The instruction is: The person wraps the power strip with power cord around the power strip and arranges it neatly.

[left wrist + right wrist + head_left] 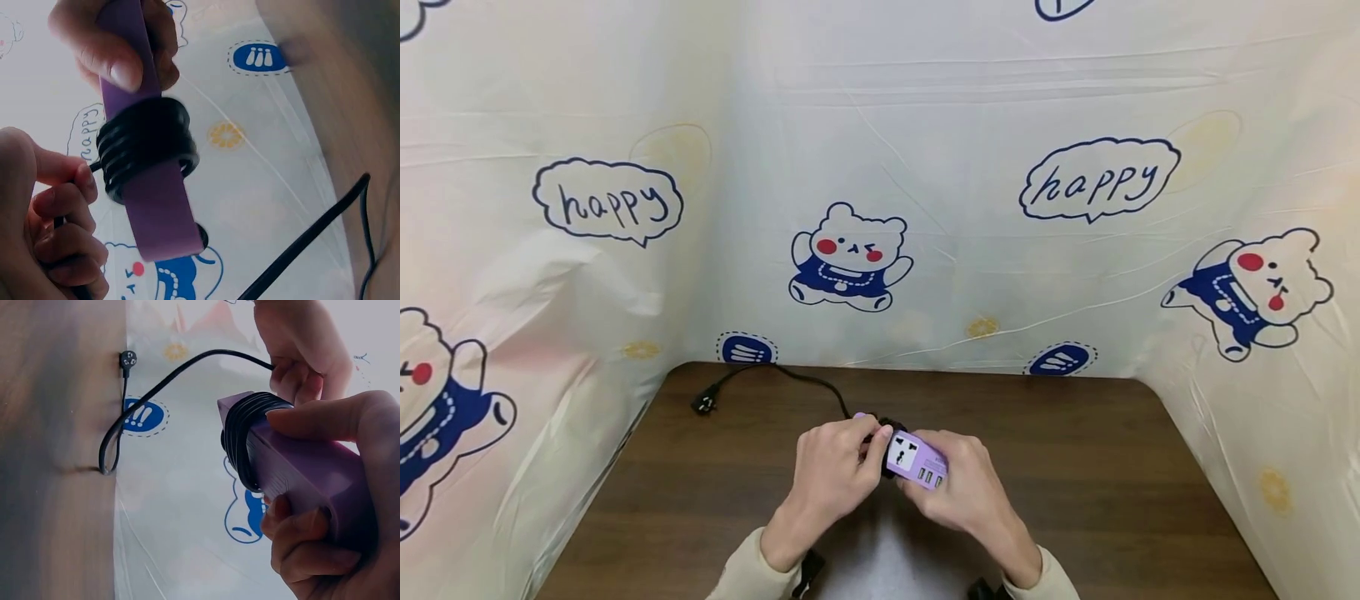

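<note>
A purple power strip (931, 468) with a white socket panel and several USB ports is held above the table. My right hand (962, 479) grips its right end, thumb on one side and fingers curled round the other, as the right wrist view shows. Several turns of black cord (147, 144) wrap round the strip's middle. At the left, my left hand (838, 467) pinches the cord between thumb and fingers, close beside the wound turns. From that hand the loose cord (181, 369) runs off in a loop to a black plug (703, 402) lying on the table.
The brown wooden table (1075, 467) is bordered at the back and sides by a pale printed curtain (962, 275) with bears and "happy" bubbles. The plug lies near the table's back left corner.
</note>
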The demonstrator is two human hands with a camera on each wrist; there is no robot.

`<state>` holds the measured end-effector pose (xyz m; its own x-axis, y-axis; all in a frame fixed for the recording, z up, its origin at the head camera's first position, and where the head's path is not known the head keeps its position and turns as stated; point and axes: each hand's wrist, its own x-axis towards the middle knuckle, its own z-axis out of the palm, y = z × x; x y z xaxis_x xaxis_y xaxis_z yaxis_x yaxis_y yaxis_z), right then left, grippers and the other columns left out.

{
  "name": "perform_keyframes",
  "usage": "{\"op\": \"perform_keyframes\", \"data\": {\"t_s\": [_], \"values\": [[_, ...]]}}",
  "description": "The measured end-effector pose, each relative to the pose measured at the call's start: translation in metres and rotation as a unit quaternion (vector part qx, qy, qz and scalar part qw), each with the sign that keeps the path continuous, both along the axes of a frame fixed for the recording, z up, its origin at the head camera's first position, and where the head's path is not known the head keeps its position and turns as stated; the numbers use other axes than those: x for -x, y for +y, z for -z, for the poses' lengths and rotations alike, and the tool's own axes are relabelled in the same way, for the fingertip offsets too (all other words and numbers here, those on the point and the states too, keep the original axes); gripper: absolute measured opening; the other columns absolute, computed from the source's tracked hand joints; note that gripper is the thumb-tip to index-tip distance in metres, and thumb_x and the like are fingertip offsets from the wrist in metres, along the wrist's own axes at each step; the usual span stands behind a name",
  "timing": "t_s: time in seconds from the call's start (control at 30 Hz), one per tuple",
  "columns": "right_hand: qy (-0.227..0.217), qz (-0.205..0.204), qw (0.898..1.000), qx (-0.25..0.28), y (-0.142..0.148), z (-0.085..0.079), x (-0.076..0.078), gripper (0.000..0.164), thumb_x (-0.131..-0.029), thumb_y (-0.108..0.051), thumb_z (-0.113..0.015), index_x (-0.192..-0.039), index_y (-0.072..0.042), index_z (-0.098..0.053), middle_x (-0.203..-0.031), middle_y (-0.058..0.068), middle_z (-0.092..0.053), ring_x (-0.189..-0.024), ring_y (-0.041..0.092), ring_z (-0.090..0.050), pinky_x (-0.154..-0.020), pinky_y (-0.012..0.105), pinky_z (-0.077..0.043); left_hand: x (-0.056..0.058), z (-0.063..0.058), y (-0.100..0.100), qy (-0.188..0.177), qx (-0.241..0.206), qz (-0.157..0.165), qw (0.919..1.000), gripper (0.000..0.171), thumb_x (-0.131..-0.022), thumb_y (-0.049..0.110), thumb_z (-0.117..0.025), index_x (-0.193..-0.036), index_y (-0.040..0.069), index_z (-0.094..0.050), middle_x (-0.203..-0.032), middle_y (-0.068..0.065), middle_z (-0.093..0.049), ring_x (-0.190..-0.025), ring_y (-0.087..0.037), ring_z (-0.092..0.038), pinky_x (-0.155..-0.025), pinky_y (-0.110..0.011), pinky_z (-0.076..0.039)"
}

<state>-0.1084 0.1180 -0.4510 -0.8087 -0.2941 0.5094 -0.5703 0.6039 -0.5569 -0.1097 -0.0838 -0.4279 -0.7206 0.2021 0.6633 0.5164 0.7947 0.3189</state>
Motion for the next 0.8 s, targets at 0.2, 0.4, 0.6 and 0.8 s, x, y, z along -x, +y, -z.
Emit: {"op": "perform_keyframes", "data": {"t_s": [0.2, 0.4, 0.6, 0.8], "values": [[-0.001, 0.003, 1.0, 0.007, -0.004, -0.005, 0.007, 0.045, -0.063, -0.028, -0.09, -0.104, -0.019, -0.073, -0.084, -0.011, -0.068, -0.063, 0.001, -0.055, -0.053, 0.018, -0.044, -0.004, 0.006, 0.005, -0.035, -0.066, -0.021, 0.997, 0.023, -0.098, 0.033, -0.063, -0.077, 0.025, -0.066, -0.056, 0.018, -0.038, -0.049, 0.003, -0.034, -0.044, -0.019, -0.027], [-0.001, 0.017, 1.0, 0.022, -0.003, -0.013, 0.012, 0.043, -0.064, -0.028, -0.09, -0.103, -0.022, -0.073, -0.081, -0.011, -0.067, -0.061, 0.003, -0.056, -0.053, 0.021, -0.045, -0.006, 0.009, 0.006, -0.057, -0.147, 0.017, 0.9874, 0.027, -0.102, 0.03, -0.058, -0.076, 0.024, -0.06, -0.058, 0.014, -0.034, -0.05, 0.001, -0.033, -0.045, -0.018, -0.026], [-0.003, 0.027, 0.999, 0.037, 0.006, -0.016, 0.014, 0.044, -0.064, -0.028, -0.091, -0.104, -0.023, -0.073, -0.083, -0.01, -0.068, -0.062, 0.005, -0.058, -0.054, 0.023, -0.046, -0.005, 0.012, 0.003, -0.098, -0.216, 0.101, 0.9663, 0.025, -0.105, 0.022, -0.054, -0.082, 0.023, -0.061, -0.058, 0.011, -0.038, -0.049, 0.0, -0.034, -0.045, -0.016, -0.029], [0.003, 0.04, 0.997, 0.059, 0.013, -0.017, 0.017, 0.045, -0.066, -0.028, -0.092, -0.107, -0.023, -0.073, -0.087, -0.009, -0.07, -0.062, 0.007, -0.059, -0.054, 0.025, -0.048, -0.009, 0.015, -0.004, -0.172, -0.285, 0.135, 0.9331, 0.025, -0.106, 0.019, -0.051, -0.086, 0.021, -0.066, -0.058, 0.011, -0.041, -0.05, -0.001, -0.039, -0.047, -0.021, -0.036]]}}
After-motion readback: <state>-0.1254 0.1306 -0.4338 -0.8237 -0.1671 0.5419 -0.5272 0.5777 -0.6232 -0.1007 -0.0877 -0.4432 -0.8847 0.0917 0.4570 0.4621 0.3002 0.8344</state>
